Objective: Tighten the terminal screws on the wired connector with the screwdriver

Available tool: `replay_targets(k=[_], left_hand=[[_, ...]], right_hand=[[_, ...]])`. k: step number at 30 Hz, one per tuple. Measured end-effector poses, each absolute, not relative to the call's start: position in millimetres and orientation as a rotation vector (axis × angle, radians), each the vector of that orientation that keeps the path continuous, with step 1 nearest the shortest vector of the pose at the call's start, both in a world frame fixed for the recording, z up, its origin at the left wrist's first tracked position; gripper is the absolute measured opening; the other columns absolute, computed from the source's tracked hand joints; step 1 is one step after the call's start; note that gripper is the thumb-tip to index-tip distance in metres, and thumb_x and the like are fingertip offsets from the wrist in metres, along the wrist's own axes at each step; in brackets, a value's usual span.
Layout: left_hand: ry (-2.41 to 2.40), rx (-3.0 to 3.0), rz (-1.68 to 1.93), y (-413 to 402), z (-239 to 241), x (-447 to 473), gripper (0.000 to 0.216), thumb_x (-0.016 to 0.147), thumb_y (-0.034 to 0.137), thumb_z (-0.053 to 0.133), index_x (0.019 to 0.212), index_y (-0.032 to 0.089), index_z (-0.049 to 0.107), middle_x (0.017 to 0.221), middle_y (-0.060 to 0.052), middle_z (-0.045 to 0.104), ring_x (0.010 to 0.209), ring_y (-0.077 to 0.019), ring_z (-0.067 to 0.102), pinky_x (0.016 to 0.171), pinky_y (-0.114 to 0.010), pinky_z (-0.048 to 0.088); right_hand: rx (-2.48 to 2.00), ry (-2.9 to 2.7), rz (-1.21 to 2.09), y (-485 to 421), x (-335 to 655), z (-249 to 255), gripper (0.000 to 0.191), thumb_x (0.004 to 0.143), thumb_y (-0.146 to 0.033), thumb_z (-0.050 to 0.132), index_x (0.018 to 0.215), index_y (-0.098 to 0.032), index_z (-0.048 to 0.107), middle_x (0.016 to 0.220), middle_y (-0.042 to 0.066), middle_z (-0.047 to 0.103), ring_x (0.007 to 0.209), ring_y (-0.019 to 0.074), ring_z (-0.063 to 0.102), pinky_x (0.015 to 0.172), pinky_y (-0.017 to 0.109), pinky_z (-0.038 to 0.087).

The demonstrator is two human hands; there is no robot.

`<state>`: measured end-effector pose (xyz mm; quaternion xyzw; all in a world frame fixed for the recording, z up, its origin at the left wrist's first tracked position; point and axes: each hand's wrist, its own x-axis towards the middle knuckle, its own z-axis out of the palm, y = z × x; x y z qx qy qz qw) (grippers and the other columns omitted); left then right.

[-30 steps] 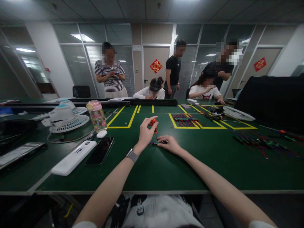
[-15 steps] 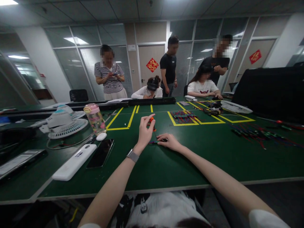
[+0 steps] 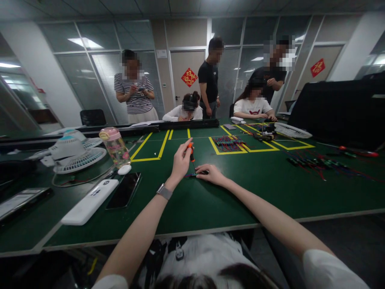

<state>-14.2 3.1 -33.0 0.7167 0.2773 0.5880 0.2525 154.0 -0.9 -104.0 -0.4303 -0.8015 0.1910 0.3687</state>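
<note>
My left hand is closed round the orange handle of a small screwdriver, held upright with its tip down on the green table. The tip meets a small dark connector with coloured wires. My right hand lies on that connector and pins it to the table with pinched fingers. A watch sits on my left wrist.
A white power bank, black phone, pink-lidded bottle and desk fans lie to the left. Wire bundles sit in yellow-taped squares, with more wires to the right. Several people stand or sit at the far side.
The camera has tilted and shifted, so the whole scene sits higher and more to the left. Both hands stay on the screwdriver and connector, with the screwdriver now more upright.
</note>
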Motion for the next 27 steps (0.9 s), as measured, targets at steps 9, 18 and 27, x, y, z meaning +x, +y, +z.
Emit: replay_targets(k=[9, 18, 27], left_hand=[[0.856, 1.992, 1.673, 5.0, -34.2, -15.5, 0.032, 0.091, 0.028, 0.047, 0.121, 0.025, 0.058, 0.104, -0.005, 0.058, 0.091, -0.0134, 0.058, 0.077, -0.023, 0.050], [0.837, 1.998, 1.696, 3.1, -34.7, -14.3, 0.033, 0.089, 0.030, 0.051, 0.121, 0.025, 0.058, 0.101, -0.005, 0.058, 0.087, -0.0130, 0.058, 0.078, -0.024, 0.050], [0.805, 1.996, 1.720, 5.8, -36.9, -14.2, 0.034, 0.090, 0.026, 0.050, 0.124, 0.024, 0.056, 0.103, -0.005, 0.059, 0.090, -0.0138, 0.059, 0.081, -0.027, 0.050]], right_hand=[[-1.112, -2.082, 0.472, 0.1, 154.7, -103.9, 0.018, 0.074, -0.028, 0.068, 0.089, -0.022, 0.075, 0.106, 0.007, 0.071, 0.102, 0.0223, 0.065, 0.094, 0.037, 0.048], [-1.131, -2.073, 0.476, -0.1, 154.0, -104.1, 0.016, 0.075, -0.029, 0.068, 0.089, -0.023, 0.075, 0.108, 0.007, 0.071, 0.101, 0.0223, 0.065, 0.092, 0.037, 0.049], [-1.116, -2.081, 0.472, -0.3, 153.4, -103.2, 0.016, 0.075, -0.028, 0.068, 0.088, -0.022, 0.075, 0.107, 0.008, 0.071, 0.101, 0.0230, 0.065, 0.092, 0.037, 0.048]])
